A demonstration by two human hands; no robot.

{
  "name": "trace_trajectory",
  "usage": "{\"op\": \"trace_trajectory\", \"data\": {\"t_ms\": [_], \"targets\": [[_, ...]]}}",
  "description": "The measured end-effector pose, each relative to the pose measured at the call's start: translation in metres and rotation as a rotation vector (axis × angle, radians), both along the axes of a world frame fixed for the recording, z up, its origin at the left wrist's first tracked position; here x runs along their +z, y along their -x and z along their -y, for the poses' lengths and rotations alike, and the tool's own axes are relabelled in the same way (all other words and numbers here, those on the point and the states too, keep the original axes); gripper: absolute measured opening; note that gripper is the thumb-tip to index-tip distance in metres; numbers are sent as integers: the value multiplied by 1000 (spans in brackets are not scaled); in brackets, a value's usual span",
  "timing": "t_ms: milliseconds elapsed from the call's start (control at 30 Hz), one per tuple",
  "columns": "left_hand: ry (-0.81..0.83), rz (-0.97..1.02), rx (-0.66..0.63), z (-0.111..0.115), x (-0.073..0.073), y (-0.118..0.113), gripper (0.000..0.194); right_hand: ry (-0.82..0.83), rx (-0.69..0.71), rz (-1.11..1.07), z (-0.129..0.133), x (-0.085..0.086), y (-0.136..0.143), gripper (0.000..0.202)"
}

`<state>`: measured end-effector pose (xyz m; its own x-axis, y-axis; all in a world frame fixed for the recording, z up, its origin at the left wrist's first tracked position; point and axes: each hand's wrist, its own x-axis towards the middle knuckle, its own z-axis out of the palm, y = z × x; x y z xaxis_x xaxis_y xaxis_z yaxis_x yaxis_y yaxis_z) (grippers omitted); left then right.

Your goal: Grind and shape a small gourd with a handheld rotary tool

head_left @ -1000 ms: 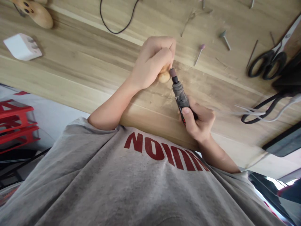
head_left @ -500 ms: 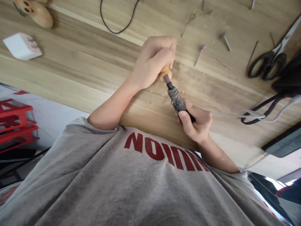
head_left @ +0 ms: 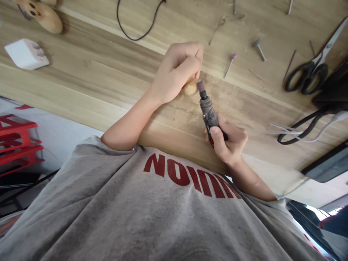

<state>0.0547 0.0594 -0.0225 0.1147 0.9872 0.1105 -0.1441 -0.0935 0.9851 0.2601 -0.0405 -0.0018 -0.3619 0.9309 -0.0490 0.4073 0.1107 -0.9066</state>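
Note:
My left hand (head_left: 178, 70) is closed around a small light wooden piece (head_left: 190, 88), whose rounded end sticks out below the fingers. In my right hand (head_left: 230, 139) is a dark rotary tool (head_left: 208, 114), held with the thumb along its body. The tool's brownish cylindrical tip (head_left: 200, 86) is just to the right of the wooden piece; whether they touch is hard to tell. Fine dust lies on the wooden table (head_left: 108, 87) around both. The fingers of my left hand hide most of the wooden piece.
Small tool bits, one with a pink head (head_left: 233, 57) and one grey (head_left: 257, 42), lie beyond my right hand. Black-handled scissors (head_left: 307, 78) and looped cables (head_left: 285, 138) are at right. A white block (head_left: 25, 54) and wooden figure (head_left: 49, 20) sit at left.
The rotary tool in my right hand has shifted right, its tip moving from in front of the wooden piece to its right side. My left hand has hardly moved.

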Motion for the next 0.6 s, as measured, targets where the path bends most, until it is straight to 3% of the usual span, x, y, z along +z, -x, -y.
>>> {"op": "trace_trajectory", "data": {"t_ms": [600], "targets": [[-8,-27,-8,0,-2,2,30,7,-5,-1,0,0,1,26]]}}
